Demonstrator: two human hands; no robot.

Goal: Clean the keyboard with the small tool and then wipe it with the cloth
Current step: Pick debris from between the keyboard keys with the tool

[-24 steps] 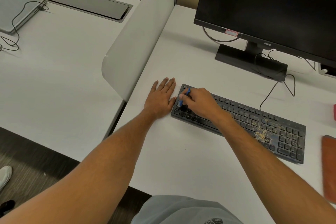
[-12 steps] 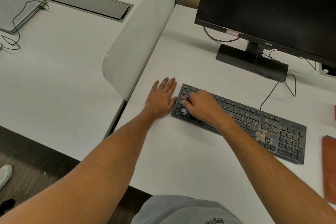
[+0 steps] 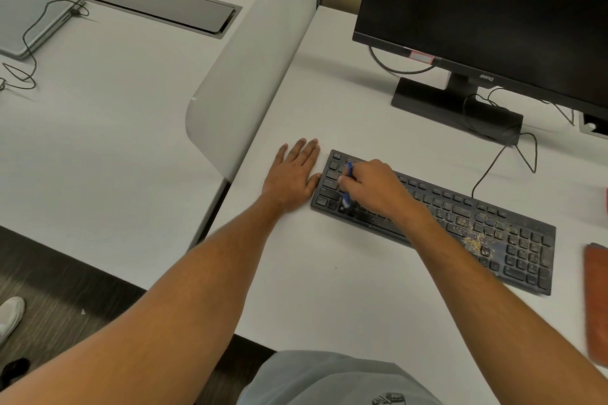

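A black keyboard (image 3: 460, 223) lies slanted on the white desk (image 3: 329, 273), with yellowish crumbs and dust across its right half. My right hand (image 3: 371, 187) grips a small blue brush (image 3: 348, 184) over the keyboard's left end, the tip down among the keys. My left hand (image 3: 291, 174) lies flat on the desk, fingers straight, its thumb against the keyboard's left edge. An orange-brown cloth (image 3: 597, 302) lies at the right edge of the view, partly cut off.
A black monitor (image 3: 493, 10) on its stand (image 3: 454, 105) is behind the keyboard, with cables (image 3: 503, 161) trailing to it. A white divider panel (image 3: 246, 76) rises left of the desk. Beyond it are a second desk and a closed laptop (image 3: 29, 16).
My right hand has swept the brush back and forth over the left keys, with the tip now lower toward the front row. My left hand has stayed in place.
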